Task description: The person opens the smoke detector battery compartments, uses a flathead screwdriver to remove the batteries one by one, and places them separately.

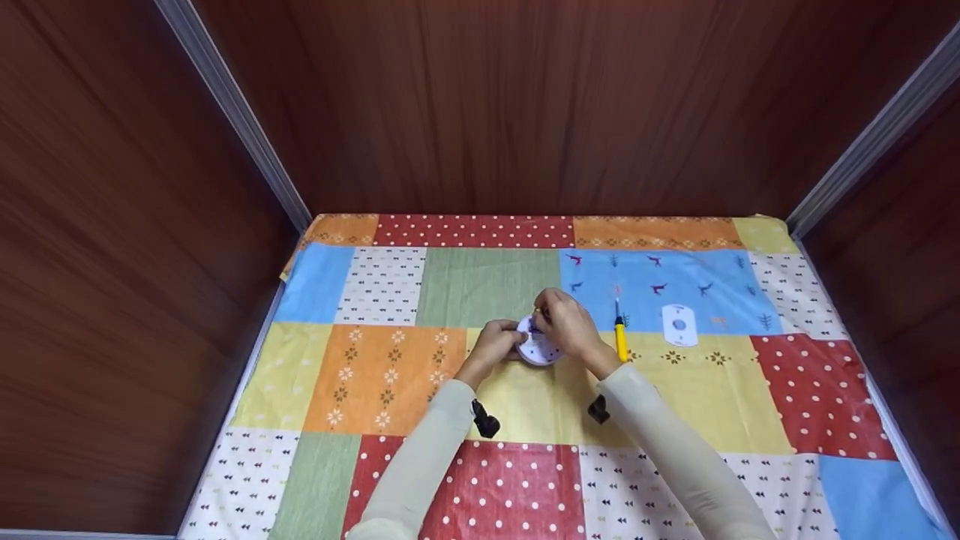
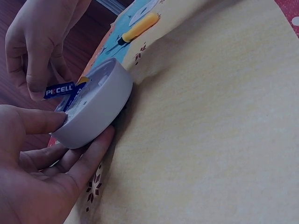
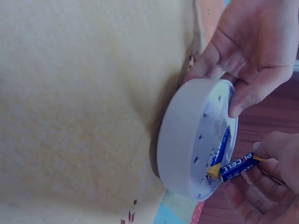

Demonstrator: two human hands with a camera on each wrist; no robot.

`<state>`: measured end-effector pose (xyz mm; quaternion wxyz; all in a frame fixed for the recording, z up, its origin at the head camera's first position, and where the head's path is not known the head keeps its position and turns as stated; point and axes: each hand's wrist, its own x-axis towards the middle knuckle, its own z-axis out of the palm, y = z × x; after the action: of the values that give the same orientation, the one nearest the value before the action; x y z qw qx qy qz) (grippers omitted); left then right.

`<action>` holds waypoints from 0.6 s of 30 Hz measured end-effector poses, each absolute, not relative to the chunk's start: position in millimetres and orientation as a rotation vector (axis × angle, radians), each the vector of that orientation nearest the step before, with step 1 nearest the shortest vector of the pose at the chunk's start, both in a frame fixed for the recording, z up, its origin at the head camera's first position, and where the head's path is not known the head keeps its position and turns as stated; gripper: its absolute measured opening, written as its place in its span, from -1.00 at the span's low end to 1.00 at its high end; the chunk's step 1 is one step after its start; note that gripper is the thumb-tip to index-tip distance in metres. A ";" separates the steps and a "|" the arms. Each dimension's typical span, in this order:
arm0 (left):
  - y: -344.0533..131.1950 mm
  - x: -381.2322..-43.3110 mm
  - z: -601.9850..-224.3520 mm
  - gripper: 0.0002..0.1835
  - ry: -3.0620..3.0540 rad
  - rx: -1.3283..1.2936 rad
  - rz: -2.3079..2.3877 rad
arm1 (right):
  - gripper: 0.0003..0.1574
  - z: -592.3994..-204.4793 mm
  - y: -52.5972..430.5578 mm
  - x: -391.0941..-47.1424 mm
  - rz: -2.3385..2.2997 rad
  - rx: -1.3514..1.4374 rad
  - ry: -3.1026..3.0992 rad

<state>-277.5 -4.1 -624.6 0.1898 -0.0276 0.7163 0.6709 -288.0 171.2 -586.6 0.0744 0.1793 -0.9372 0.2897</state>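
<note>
A round white plastic device (image 1: 541, 355) is tilted just over the cloth, its battery side showing. My left hand (image 1: 493, 346) grips its rim, with the thumb on the top face and the fingers underneath. Between the thumb and fingers of my right hand (image 1: 568, 324) is a blue battery (image 3: 237, 167) with a yellow end, marked PKCELL. It slants out over the device's edge. Another battery (image 3: 219, 156), blue and yellow, lies in the device's compartment. In the head view the right fingers hide most of the held battery.
Right of the hands lies a screwdriver (image 1: 620, 339) with a yellow handle. Farther right is a white oblong plate (image 1: 679, 325) with a round centre. A patchwork cloth (image 1: 397, 375) covers the table, and brown wood-grain panels (image 1: 495, 105) stand around its back and sides.
</note>
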 end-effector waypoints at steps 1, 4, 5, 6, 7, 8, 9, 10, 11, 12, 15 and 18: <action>-4.1 -277.5 -624.7 -0.61 2.013 -0.077 1.886 | -0.82 -585.5 171.4 -288.3 0.874 0.533 -2.815; -4.4 -277.3 -625.1 -0.61 2.011 -0.077 1.893 | -0.83 -582.6 172.4 -289.4 0.895 0.528 -2.803; -4.6 -277.4 -625.1 -0.61 2.013 -0.077 1.892 | -0.83 -581.5 172.9 -289.6 0.904 0.526 -2.796; -4.7 -277.4 -625.0 -0.61 2.015 -0.076 1.892 | -0.83 -580.3 173.3 -289.9 0.915 0.524 -2.789; -4.9 -277.4 -624.9 -0.61 2.017 -0.076 1.891 | -0.83 -579.2 173.9 -290.1 0.925 0.522 -2.785; -5.1 -277.4 -624.8 -0.61 2.019 -0.075 1.891 | -0.83 -578.4 174.7 -290.4 0.933 0.519 -2.781; -5.2 -277.4 -624.8 -0.61 2.020 -0.075 1.890 | -0.83 -577.8 175.7 -290.8 0.941 0.514 -2.780; -5.3 -277.5 -624.9 -0.60 2.021 -0.074 1.889 | -0.82 -577.3 176.6 -291.2 0.950 0.509 -2.776; -5.4 -277.5 -625.0 -0.60 2.019 -0.073 1.889 | -0.83 -577.0 177.6 -291.5 0.960 0.503 -2.776; -5.6 -277.5 -625.2 -0.60 2.013 -0.071 1.890 | -0.83 -576.7 178.6 -291.9 0.966 0.498 -2.775; -6.1 -277.7 -625.8 -0.60 2.000 -0.071 1.891 | -0.85 -576.2 181.7 -293.1 0.992 0.485 -2.775; -6.4 -277.5 -626.0 -0.62 1.990 -0.074 1.896 | -0.84 -575.3 184.5 -294.8 1.009 0.475 -2.767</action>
<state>-277.5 -6.4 -626.0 0.1948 -0.0262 0.7099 0.6763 -294.8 184.5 -575.3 0.0792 0.1588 -0.9245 0.3373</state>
